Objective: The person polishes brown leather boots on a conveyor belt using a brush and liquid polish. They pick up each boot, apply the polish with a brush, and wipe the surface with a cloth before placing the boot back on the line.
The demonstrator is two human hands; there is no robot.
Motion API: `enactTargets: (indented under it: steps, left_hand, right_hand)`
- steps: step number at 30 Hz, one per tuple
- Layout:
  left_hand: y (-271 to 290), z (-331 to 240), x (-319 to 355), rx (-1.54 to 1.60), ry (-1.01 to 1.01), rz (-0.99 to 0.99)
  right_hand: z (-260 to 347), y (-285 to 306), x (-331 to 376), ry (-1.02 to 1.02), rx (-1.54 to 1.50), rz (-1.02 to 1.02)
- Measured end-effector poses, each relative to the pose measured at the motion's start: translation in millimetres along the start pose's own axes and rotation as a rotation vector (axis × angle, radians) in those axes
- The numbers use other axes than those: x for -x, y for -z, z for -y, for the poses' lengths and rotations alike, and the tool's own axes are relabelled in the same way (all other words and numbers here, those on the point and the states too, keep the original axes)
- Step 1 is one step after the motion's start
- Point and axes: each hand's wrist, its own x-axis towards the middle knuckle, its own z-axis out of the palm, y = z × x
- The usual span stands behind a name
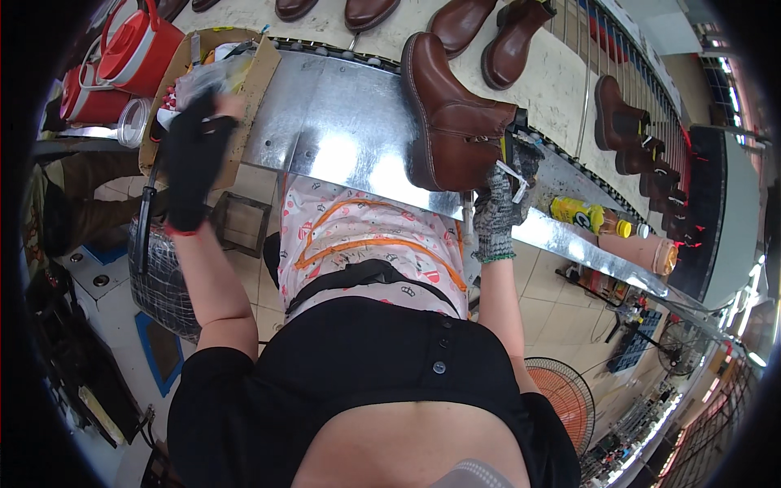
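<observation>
One brown leather ankle boot (pixel 452 118) is gripped by the grey-gloved right hand (pixel 503 203) at the silver metal counter (pixel 325 110) near edge; open room separates it from the black-gloved left hand (pixel 195 154), fingers' pose unclear.

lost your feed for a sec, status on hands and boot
Right hand holding brown boot. Left hand at cardboard box, grip unclear. Bottles right of boot, not touching it.

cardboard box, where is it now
In the head view, the cardboard box is at upper left, between the red jugs and the metal tabletop, partly behind the left hand.
</observation>
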Motion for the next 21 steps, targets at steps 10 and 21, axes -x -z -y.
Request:
enactTargets:
  steps: [10,21]
  left_hand:
    - [-209.0,-30.9,8.1,0.487,-0.263,0.504]
    - [-219.3,-33.7,7.3,0.249,-0.384,0.485]
  right_hand:
    - [2.9,-5.6,3.0,-0.008,0.195,0.058]
    - [-3.7,-6.1,-0.7,0.184,0.454,0.189]
